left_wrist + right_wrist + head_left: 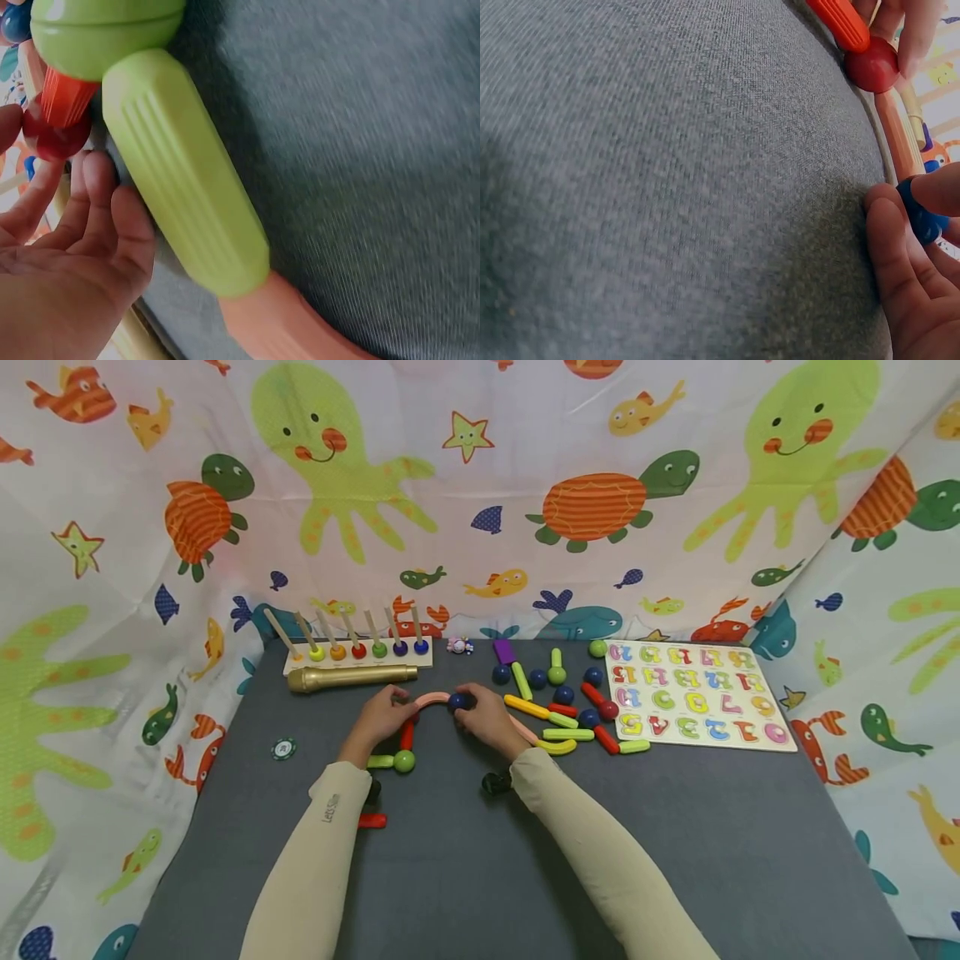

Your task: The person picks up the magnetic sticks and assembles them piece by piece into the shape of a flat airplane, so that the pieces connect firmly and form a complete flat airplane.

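My left hand pinches a red ball between thumb and fingertips. From that ball a curved peach stick runs right to a dark blue ball, which my right hand grips between thumb and fingers. A red stick joins the red ball to a light green ball. Fixed to the green ball is a ridged green stick, and another peach piece continues from its end. My left forearm hides part of this chain in the head view; a red stick shows beside the sleeve.
Loose sticks and balls, among them a yellow stick, lie right of my right hand. Behind them sits a number board. A peg stacker, a gold toy microphone and a poker chip lie at left.
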{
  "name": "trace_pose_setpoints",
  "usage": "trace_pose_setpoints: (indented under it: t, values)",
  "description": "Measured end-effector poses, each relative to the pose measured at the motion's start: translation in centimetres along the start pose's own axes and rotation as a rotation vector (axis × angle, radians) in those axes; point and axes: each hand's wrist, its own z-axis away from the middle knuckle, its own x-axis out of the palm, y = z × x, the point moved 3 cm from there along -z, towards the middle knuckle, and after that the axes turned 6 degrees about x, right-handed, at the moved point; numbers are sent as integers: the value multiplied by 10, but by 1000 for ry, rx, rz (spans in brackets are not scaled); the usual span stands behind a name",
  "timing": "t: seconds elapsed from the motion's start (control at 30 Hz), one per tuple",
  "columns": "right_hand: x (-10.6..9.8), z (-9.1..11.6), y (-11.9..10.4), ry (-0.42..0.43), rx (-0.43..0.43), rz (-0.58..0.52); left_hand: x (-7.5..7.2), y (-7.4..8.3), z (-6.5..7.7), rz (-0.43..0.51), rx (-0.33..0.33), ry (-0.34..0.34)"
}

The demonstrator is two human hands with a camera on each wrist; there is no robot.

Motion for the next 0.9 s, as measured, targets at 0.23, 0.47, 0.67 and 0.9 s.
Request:
trace_pose_setpoints:
  t: [0.23,0.47,0.67,0.9]
  values:
    - [-26,9,-3,9,-128,21,-4,-5,8,-84,34,-61]
    - [-75,19,3,104,-221,234,-9,-8,15,-152,67,-79]
    - [-92,26,16,52,-227,468,-9,-10,18,-173,60,-90]
    - [-86,39,17,-25,-253,612,-6,-9,26,-173,55,-106]
